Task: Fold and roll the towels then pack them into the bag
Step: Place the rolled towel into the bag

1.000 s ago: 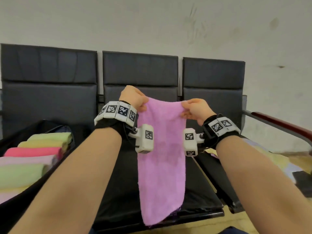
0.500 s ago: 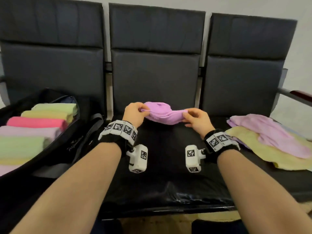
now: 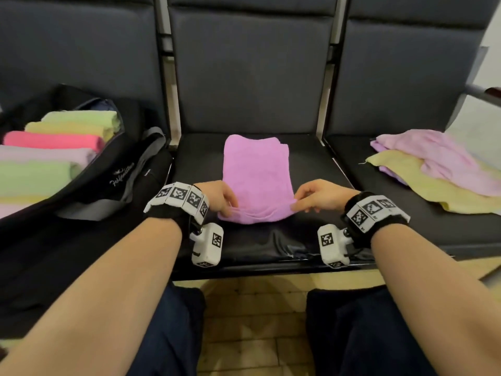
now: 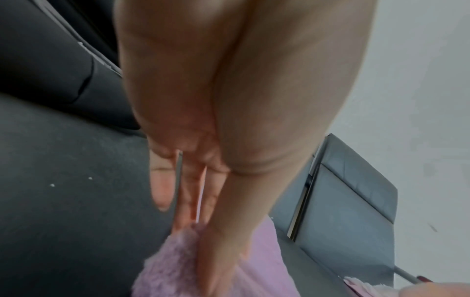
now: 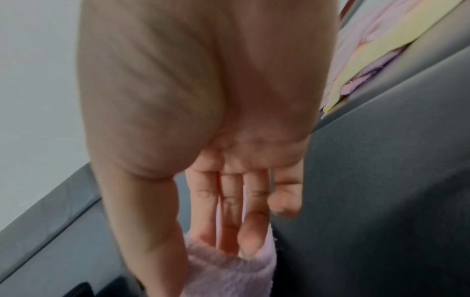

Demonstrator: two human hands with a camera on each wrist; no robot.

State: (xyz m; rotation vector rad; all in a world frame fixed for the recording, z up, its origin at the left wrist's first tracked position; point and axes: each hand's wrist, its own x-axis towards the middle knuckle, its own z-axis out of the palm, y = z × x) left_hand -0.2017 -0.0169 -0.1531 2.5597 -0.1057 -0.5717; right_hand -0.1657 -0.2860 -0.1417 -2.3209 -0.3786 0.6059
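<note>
A purple towel (image 3: 256, 175), folded into a long strip, lies flat on the middle black seat (image 3: 311, 164). My left hand (image 3: 223, 200) pinches its near left corner and my right hand (image 3: 305, 198) pinches its near right corner. In the left wrist view the thumb and fingers (image 4: 216, 261) close on the towel (image 4: 259, 267). The right wrist view shows my fingers (image 5: 229, 231) and thumb clamped on the towel's edge (image 5: 229, 271). An open black bag (image 3: 113, 169) on the left seat holds several rolled towels (image 3: 51, 141).
A loose pile of purple and yellow towels (image 3: 439, 169) lies on the right seat. Seat backs rise behind all three seats. A metal armrest (image 3: 485, 92) sticks out at far right. My knees and tiled floor (image 3: 254, 316) are below the seat's front edge.
The towel hung in the air between my hands, was lowered to the seat bunched up, and now lies spread flat. Both hands have drawn toward the seat's front edge, keeping their hold.
</note>
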